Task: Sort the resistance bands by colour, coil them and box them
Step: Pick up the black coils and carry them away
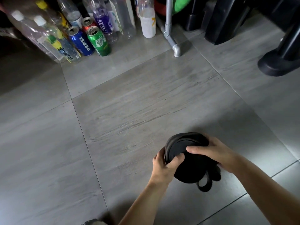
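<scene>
Low in the view, two bare arms reach in, and both hands hold the black band coil (190,171). The left hand (165,164) grips its near left edge, with fingers curled round the rim and the thumb pressing on the flat side. The right hand (212,151) lies over the top and right side, with its fingers bent down onto the coil. The coil sits between the hands, close to the floor (129,111); it is hard to tell if it touches. It looks like rubber, dull and smooth, wound in flat rings like a fat wheel. One loose loop (204,184) hangs out at the bottom, so the coiling does not look quite done. To do it well, the person should squeeze the rings tight with one hand and tuck the loose loop round with the other, or the coil may spring open. No box and no other coloured bands show here. The floor is made of big grey tiles with faint streaks and thin lines between them. Farther back stand a shiny green can (99,41), a blue can (81,41) and a red can (88,23), then tall clear plastic bottles (40,34) and a white bottle (147,25). A grey pipe leg (172,39) and a black stand foot (279,65) sit at the far right.
</scene>
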{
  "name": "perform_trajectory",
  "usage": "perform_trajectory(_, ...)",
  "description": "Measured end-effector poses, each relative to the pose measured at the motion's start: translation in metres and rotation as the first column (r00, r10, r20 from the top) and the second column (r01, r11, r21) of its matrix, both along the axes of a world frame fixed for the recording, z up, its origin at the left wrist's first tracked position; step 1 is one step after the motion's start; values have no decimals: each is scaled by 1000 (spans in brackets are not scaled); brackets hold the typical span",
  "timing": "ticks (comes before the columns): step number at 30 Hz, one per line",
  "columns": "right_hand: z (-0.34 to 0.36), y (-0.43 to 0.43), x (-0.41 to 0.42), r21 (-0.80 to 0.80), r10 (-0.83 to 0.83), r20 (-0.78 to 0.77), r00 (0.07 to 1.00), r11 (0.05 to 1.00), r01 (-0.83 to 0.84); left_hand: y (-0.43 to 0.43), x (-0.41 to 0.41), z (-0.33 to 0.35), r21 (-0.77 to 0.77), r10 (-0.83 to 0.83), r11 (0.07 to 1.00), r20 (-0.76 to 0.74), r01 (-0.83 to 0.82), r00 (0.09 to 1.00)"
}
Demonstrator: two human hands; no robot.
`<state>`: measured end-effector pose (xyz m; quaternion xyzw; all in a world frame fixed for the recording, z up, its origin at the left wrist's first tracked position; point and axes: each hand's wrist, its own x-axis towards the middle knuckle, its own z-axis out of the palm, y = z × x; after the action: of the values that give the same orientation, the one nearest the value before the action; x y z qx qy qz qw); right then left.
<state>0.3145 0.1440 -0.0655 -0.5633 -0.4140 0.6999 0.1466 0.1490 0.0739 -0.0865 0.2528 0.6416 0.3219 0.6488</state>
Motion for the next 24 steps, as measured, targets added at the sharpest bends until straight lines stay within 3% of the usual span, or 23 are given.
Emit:
perform_trajectory(3, 12, -8, 10, 4, -2, -36, 999, 1000, 2, -5, 10, 6, 48, 52, 997, 12, -53, 999)
perform_trajectory(13, 85, 21, 33, -44, 192, 129, 973, 981, -187, 4, 35, 61, 6, 49, 999, 68, -49, 997)
perform_trajectory(18, 130, 30, 35, -101, 273, 40, 961, 958, -268, 11, 34, 95, 32, 7, 999, 60, -9, 998)
perform_trajectory(21, 175, 35, 16, -50, 264, 18, 964, 964, -262, 12, 13, 153, -11, 35, 999, -8, -35, 999)
perform_trajectory(24, 242, 37, -15, -26, 215, -39, 976, 976, -216, 14, -17, 239, 26, 146, 988, 105, -149, 984)
